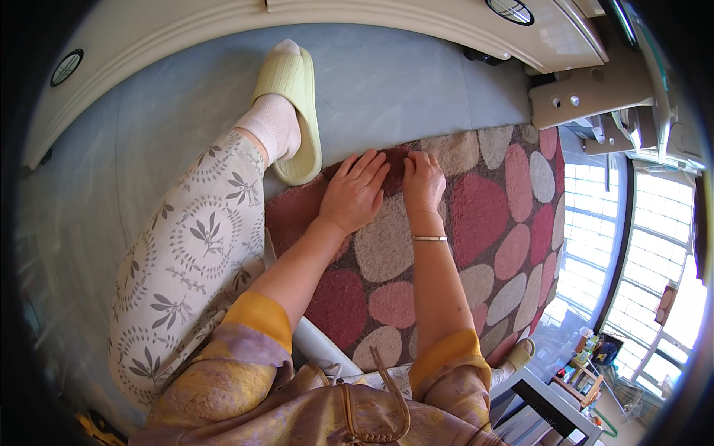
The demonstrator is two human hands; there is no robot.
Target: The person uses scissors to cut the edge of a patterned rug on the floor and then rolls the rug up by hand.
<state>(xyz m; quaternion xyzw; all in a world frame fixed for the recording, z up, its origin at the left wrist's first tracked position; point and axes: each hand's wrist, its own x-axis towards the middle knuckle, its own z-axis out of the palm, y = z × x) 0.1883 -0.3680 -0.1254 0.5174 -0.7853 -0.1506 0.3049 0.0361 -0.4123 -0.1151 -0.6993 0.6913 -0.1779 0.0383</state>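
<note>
A patterned pile rug (pixel 385 240) with pink, red, beige and grey pebble shapes on brown lies before me, its edge towards the grey floor. My left hand (pixel 355 192) rests palm down on a dark red patch by that edge, fingers a little apart. Close beside it, my right hand (pixel 425 179) touches the same patch with thumb and fingers drawn together. Its fingertips hide what, if anything, is between them. A thin band (pixel 429 238) circles my right wrist.
My foot in a pale green slide sandal (pixel 284 78) stands on the grey floor (pixel 385 78) left of the rug. Cream cabinet fronts (pixel 357 14) run along the far side. Beige plastic furniture (pixel 591 97) is at the upper right. Bright windows (pixel 591 223) and a grey metal frame (pixel 580 426) are at the right.
</note>
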